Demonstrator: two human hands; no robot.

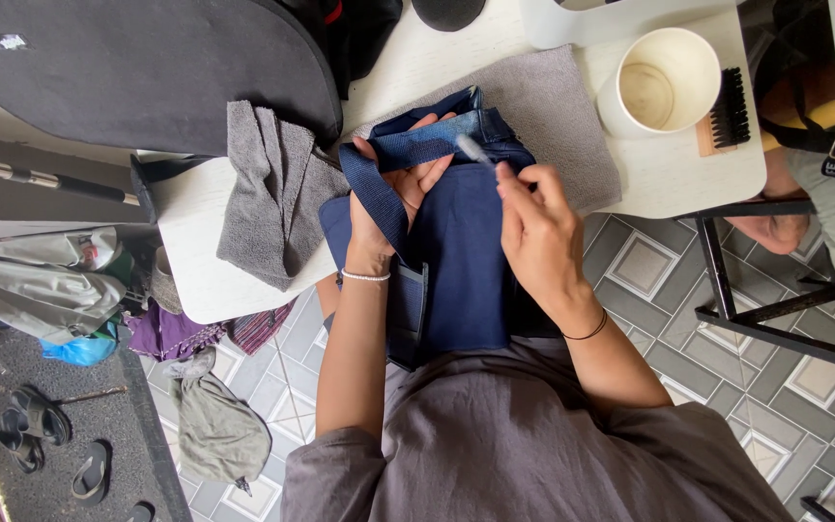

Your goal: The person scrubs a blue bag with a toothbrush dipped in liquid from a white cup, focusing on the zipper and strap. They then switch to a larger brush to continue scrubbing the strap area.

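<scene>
Right hand point(533, 227), fingers pinched shut on a small pale brush point(475, 150), its tip over the top edge of a navy bag point(461, 261). Left hand point(388, 198), closed around the bag's blue strap point(379, 193), holds the bag's mouth. Bag lies half on the white table point(195, 251), half over the lap. Beyond: grey towel point(268, 188), grey mat point(562, 116), white cup point(664, 82), black-bristled brush point(727, 111).
</scene>
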